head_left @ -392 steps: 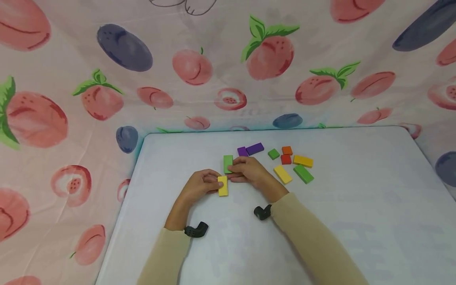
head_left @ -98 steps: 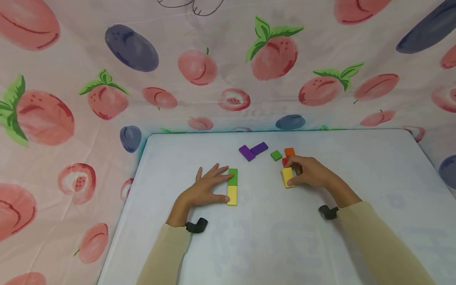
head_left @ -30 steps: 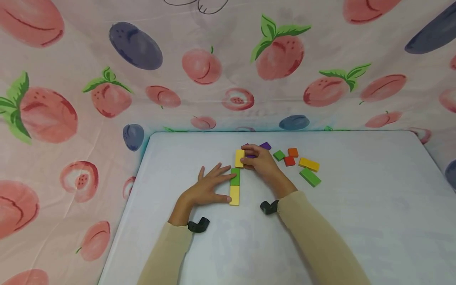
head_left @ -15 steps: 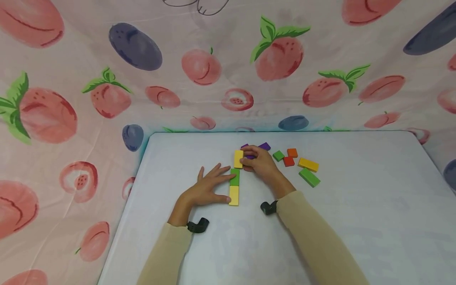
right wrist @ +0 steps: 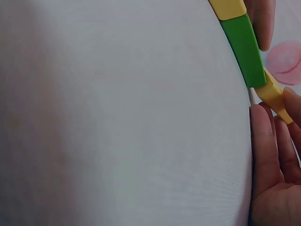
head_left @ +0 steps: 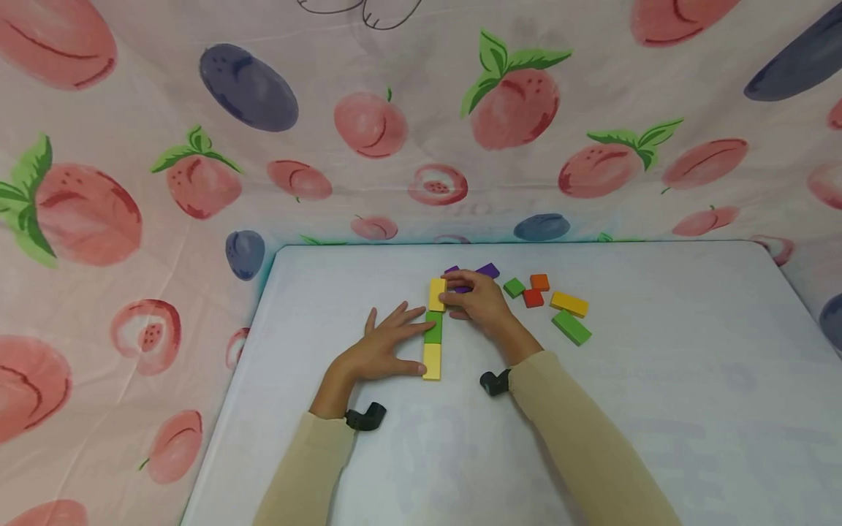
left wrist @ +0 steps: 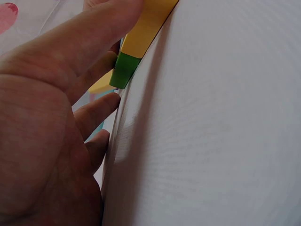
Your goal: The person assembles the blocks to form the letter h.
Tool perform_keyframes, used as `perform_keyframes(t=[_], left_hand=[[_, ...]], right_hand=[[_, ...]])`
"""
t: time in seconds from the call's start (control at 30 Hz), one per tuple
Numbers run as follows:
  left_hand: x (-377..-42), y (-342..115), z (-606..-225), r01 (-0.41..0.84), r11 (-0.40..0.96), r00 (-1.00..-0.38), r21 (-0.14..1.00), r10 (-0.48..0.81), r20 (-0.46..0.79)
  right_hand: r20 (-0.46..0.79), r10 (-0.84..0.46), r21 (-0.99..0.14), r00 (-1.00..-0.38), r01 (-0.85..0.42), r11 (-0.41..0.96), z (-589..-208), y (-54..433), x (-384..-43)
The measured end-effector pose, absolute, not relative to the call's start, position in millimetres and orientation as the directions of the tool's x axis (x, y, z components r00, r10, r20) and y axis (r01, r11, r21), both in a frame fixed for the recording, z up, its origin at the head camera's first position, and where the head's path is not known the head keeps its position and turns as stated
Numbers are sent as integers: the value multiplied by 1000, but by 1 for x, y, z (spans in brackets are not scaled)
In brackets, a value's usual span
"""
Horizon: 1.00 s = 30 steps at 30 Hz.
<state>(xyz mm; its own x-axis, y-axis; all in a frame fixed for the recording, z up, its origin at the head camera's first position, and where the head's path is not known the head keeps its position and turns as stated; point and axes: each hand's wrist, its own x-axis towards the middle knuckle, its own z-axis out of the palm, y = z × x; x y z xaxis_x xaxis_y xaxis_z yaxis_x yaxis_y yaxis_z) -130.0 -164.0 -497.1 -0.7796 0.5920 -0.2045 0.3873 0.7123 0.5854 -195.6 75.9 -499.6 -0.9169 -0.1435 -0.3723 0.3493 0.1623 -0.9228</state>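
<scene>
A yellow block (head_left: 432, 362) and a green block (head_left: 433, 329) lie end to end on the white table. My left hand (head_left: 375, 352) is spread beside them, thumb touching the yellow one and index finger on the green one. With thumb and fingers my right hand (head_left: 483, 301) pinches a second yellow block (head_left: 436, 294) at the far end of the green block. In the right wrist view this held yellow block (right wrist: 272, 94) looks tilted against the green block (right wrist: 244, 52). The left wrist view shows the near yellow block (left wrist: 146, 33) beneath the thumb.
Two purple blocks (head_left: 488, 270) lie behind the right hand, one mostly covered by it. Farther right are a small green block (head_left: 514, 288), an orange block (head_left: 539, 282), a red block (head_left: 533, 298), a yellow-orange block (head_left: 569, 304) and a long green block (head_left: 571, 328). Fruit-patterned cloth surrounds the table.
Earlier the hands brought the first yellow and green blocks together. The right hand then took another yellow block from the right group, and it has just shifted slightly left and nearer. The left hand stays still.
</scene>
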Motion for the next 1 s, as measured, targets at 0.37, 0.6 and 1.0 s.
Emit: perform_keyframes(t=[0.37, 0.6, 1.0], left_hand=[[-130, -165, -499, 392, 716, -780, 577, 591, -205], [-130, -165, -499, 399, 704, -781, 587, 597, -185], [-130, -165, -500, 398, 704, -781, 588, 597, -185]], right_hand=[[-272, -148, -905, -951, 201, 374, -501, 71, -193], [-208, -162, -831, -964, 87, 549, -496, 68, -192], [-194, -265, -786, -945, -11, 618, -496, 76, -198]])
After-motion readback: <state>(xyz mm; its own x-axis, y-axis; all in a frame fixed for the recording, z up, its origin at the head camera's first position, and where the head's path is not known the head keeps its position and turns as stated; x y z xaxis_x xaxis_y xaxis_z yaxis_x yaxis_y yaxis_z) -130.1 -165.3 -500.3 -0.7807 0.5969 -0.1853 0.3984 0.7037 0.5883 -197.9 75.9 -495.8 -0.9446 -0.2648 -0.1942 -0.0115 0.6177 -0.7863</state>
